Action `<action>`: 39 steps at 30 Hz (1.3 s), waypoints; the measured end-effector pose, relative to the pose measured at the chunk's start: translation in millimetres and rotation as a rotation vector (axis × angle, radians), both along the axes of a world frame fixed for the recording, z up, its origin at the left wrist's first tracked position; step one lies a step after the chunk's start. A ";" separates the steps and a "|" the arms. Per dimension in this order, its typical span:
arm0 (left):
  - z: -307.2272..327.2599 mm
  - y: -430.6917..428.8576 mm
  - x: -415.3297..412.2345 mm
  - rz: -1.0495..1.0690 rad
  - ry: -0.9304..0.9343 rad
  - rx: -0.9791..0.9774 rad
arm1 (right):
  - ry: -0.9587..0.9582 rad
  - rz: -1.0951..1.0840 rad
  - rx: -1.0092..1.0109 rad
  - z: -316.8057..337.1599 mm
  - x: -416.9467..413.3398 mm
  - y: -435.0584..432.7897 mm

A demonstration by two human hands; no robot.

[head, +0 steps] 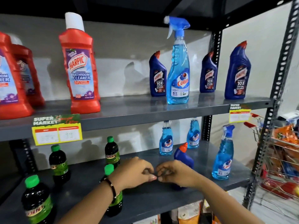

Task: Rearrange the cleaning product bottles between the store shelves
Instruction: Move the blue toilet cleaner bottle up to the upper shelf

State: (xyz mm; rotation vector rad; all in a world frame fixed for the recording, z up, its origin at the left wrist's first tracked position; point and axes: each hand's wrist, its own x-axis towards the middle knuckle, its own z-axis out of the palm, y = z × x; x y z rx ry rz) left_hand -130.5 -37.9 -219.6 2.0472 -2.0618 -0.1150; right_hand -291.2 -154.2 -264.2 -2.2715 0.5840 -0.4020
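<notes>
Left hand and right hand meet fingertip to fingertip, fingers curled, seemingly empty.

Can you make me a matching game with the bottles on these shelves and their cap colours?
Things:
1. Red bathroom cleaner bottle
2. Tall spray bottle on the upper shelf
3. Dark bottle on the lower shelf
4. Dark blue toilet cleaner bottle at the upper shelf's right end

Cap colours:
A. Green
B. Red-orange
C. White
D. Blue with a white nozzle tip

Pairs: 1-C, 2-D, 3-A, 4-B
</notes>
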 end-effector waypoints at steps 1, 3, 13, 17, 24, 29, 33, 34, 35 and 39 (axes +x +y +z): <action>-4.6 -9.9 -10.4 -0.008 0.090 -0.017 | -0.052 -0.026 0.034 -4.7 -11.0 -9.0; -19.1 -35.5 -32.9 -0.006 0.285 -0.069 | -0.226 -0.148 0.184 -16.5 -33.5 -30.0; -65.9 -144.2 -84.9 0.257 0.780 -0.247 | -0.615 -0.465 0.667 -103.8 -80.2 -118.6; -70.4 -156.6 -91.9 0.297 0.849 -0.197 | -0.503 -0.355 0.702 -128.4 -67.0 -133.9; -68.2 -162.3 -87.9 0.351 0.696 -0.166 | -0.238 -0.412 0.421 -142.9 -58.0 -144.7; -63.4 -162.0 -90.4 0.396 0.737 -0.161 | -0.157 -0.401 0.367 -135.7 -58.0 -148.1; -59.2 -155.3 -94.9 0.358 0.700 -0.169 | -0.175 -0.380 0.363 -126.6 -64.3 -139.8; -57.1 -152.2 -96.6 0.343 0.699 -0.174 | -0.184 -0.369 0.360 -121.9 -65.8 -136.0; -52.9 -149.0 -99.0 0.328 0.697 -0.170 | -0.196 -0.369 0.365 -116.6 -68.1 -133.6; -20.8 -130.8 -112.2 0.214 0.631 -0.207 | -0.292 -0.319 0.490 -88.7 -77.6 -121.5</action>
